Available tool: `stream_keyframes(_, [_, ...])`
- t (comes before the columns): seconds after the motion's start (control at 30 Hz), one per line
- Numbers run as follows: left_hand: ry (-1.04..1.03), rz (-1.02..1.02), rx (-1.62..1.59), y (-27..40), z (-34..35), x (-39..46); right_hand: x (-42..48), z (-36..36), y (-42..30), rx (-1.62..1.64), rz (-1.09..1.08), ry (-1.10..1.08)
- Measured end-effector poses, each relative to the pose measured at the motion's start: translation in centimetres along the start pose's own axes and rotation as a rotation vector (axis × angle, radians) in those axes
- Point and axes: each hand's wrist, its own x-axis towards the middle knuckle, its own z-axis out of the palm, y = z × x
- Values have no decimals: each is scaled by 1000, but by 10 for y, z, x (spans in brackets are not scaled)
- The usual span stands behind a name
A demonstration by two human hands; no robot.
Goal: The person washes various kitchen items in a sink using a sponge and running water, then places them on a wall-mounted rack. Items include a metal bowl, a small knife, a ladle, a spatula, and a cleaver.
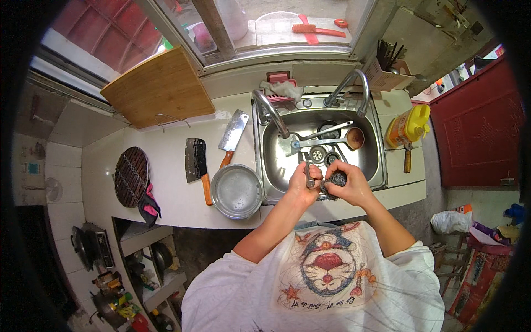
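Observation:
Over the near edge of the stainless-steel sink [276, 166], my left hand [305, 182] is closed around a slim metal utensil handle [308, 172]; what kind of utensil it is cannot be told. Close beside it on the right, my right hand [350, 184] grips a metal wire scouring pad [335, 179] near the handle's lower end. In the basin, beyond both hands, lie a ladle [355, 138] with a brownish bowl, a spatula [287, 144] and a small dark round item [330, 129]. Two curved faucets [271, 112] [365, 91] rise behind the basin.
Left of the sink stand a metal pot [236, 191], two cleavers [196, 159] [235, 132], a round dark rack [131, 177] and a wooden cutting board [161, 89]. A yellow jug [408, 124] and a wooden-handled tool [407, 160] are on the right. A pink rack [282, 98] holds a cloth.

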Motion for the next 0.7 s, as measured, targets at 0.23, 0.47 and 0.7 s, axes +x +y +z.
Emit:
stream_keyframes(0.23, [-42, 38, 98, -8, -18, 15, 6, -2, -13, -100, -276, -58])
stream_keyframes(0.47, [257, 118, 171, -18, -1, 9, 5, 2, -16, -299, -311, -117])
stream_keyframes(0.7, [265, 217, 239, -18, -16, 15, 1, 10, -20, -416, -282, -82])
